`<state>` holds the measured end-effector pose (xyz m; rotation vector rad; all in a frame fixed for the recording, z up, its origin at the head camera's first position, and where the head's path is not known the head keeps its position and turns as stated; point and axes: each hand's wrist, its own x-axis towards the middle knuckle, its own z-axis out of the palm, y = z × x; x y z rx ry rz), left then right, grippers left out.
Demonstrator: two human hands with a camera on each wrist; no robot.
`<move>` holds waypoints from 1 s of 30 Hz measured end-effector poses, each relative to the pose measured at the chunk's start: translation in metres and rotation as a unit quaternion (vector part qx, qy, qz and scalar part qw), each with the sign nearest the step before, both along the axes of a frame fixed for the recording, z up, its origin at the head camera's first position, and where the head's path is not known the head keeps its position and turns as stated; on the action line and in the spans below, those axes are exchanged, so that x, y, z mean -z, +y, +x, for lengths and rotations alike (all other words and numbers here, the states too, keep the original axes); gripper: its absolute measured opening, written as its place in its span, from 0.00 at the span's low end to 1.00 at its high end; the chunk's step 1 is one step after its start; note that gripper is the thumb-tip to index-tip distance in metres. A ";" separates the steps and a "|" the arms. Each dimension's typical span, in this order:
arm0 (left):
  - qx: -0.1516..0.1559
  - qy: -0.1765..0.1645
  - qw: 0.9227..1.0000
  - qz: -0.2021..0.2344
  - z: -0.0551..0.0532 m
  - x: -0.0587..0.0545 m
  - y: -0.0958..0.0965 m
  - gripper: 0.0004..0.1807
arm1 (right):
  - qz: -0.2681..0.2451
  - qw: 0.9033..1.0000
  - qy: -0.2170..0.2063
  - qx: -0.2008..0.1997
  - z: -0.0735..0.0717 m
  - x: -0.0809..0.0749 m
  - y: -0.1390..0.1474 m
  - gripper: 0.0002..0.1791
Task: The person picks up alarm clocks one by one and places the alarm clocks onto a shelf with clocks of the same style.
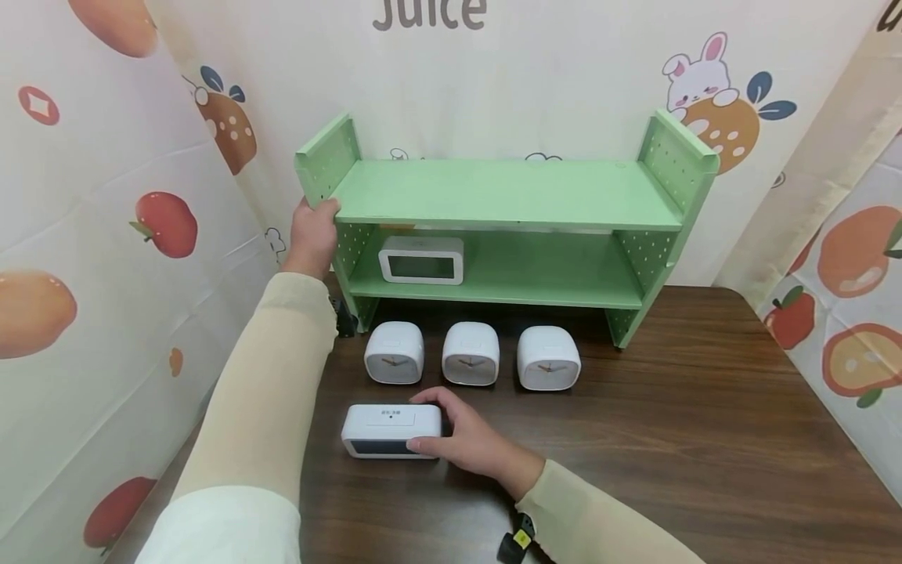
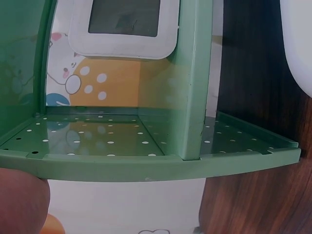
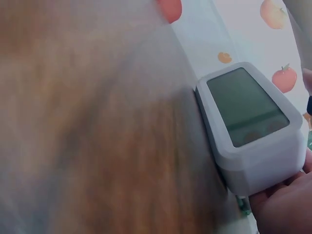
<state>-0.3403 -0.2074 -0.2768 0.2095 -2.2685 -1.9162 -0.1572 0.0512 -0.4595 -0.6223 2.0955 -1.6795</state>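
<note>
A light green two-tier shelf (image 1: 503, 188) stands at the back of the table. My left hand (image 1: 313, 235) grips its left side panel near the upper board; in the left wrist view only a fingertip (image 2: 22, 204) shows against the panel's edge. In front of the shelf is a white digital clock (image 1: 384, 423) with a dark display. My right hand (image 1: 465, 439) holds the clock's right end, thumb at the front and fingers behind. The right wrist view shows the same digital clock (image 3: 258, 107) near the hand, its screen blank.
A similar white digital clock (image 1: 423, 261) sits on the lower board. Three small white analog clocks (image 1: 395, 352) stand in a row before the shelf. The brown wooden table (image 1: 705, 439) extends right. Fruit-print curtains (image 1: 564, 78) enclose the back and sides.
</note>
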 end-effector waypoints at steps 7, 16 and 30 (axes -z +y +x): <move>-0.002 -0.008 1.000 -0.002 0.001 -0.001 -0.001 0.29 | 0.009 1.000 -0.002 0.021 0.002 0.014 -0.005 0.24; 0.002 -0.001 1.000 0.006 0.001 -0.001 0.000 0.28 | -0.001 0.999 -0.008 0.031 0.003 0.016 -0.014 0.22; -0.004 -0.006 1.000 0.002 0.003 -0.001 0.001 0.29 | -0.008 0.999 -0.010 0.042 0.002 0.020 -0.019 0.25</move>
